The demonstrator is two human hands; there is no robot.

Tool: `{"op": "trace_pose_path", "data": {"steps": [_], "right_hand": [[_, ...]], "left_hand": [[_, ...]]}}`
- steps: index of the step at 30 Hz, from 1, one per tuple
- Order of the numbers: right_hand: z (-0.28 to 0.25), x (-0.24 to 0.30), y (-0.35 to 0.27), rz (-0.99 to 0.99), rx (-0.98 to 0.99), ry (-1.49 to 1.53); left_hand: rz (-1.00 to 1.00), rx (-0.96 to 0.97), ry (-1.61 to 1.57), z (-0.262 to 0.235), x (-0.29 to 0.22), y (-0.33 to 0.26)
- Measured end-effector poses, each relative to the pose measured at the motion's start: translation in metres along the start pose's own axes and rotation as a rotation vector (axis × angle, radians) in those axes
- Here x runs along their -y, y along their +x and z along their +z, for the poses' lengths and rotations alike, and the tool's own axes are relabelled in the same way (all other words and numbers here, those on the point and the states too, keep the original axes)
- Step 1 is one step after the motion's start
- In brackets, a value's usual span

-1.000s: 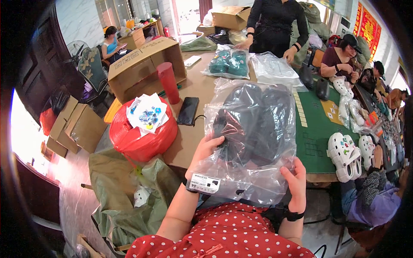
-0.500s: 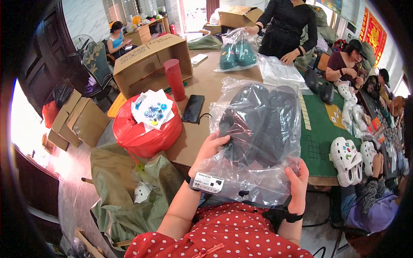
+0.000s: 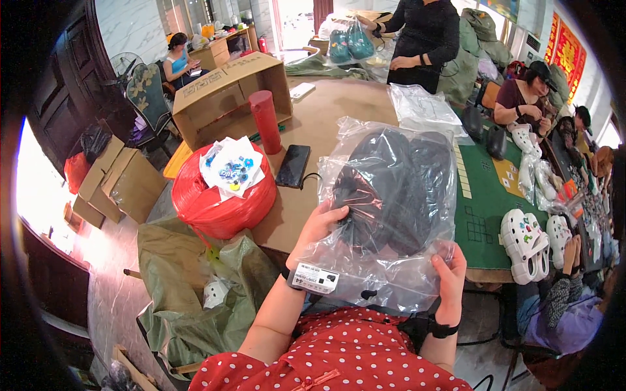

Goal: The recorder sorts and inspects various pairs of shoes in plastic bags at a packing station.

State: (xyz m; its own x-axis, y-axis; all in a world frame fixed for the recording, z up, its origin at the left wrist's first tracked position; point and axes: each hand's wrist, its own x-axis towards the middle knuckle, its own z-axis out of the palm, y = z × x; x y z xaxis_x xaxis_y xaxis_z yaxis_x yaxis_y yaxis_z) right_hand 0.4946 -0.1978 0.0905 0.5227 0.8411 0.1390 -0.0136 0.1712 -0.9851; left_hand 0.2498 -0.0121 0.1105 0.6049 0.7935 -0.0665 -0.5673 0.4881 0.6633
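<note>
A clear plastic bag (image 3: pixel 391 267) holding a pair of dark clog shoes (image 3: pixel 391 189) is held up in front of me over the table edge. My left hand (image 3: pixel 319 228) grips its left side, fingers pressed against the plastic. My right hand (image 3: pixel 451 274) pinches the bag's lower right corner. A white sticker label (image 3: pixel 314 278) sits on the bag's lower left corner, near my left wrist.
On the brown table (image 3: pixel 326 124) lie a black phone (image 3: pixel 293 165), a red cylinder (image 3: pixel 266 121) and an open cardboard box (image 3: pixel 228 98). A red bundle (image 3: pixel 215 202) sits left, white clogs (image 3: pixel 525 244) right. A person in black holds a bag of teal shoes (image 3: pixel 345 42).
The bag in my hands has stayed nearly the same. The person in black has lifted the teal shoe bag off the table and carried it away to the far end.
</note>
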Motion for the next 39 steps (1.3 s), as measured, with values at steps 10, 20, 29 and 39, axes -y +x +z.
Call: {"op": "trace_pose_path", "data": {"steps": [10, 20, 29, 39], "right_hand": [[0.005, 0.008, -0.009, 0.018, 0.197, 0.069], [-0.006, -0.013, 0.003, 0.046, 0.22, 0.056], [-0.01, -0.024, 0.005, 0.012, 0.154, 0.064], [-0.013, -0.029, 0.007, 0.03, 0.03, 0.104]], "left_hand": [[0.06, -0.02, -0.005, 0.008, -0.024, -0.036], [1.039, -0.914, 0.51, 0.044, -0.118, -0.208], [1.399, -1.199, 0.787, -0.11, -0.147, -0.2], [0.549, -1.261, 0.424, -0.214, -0.015, -0.248]]}}
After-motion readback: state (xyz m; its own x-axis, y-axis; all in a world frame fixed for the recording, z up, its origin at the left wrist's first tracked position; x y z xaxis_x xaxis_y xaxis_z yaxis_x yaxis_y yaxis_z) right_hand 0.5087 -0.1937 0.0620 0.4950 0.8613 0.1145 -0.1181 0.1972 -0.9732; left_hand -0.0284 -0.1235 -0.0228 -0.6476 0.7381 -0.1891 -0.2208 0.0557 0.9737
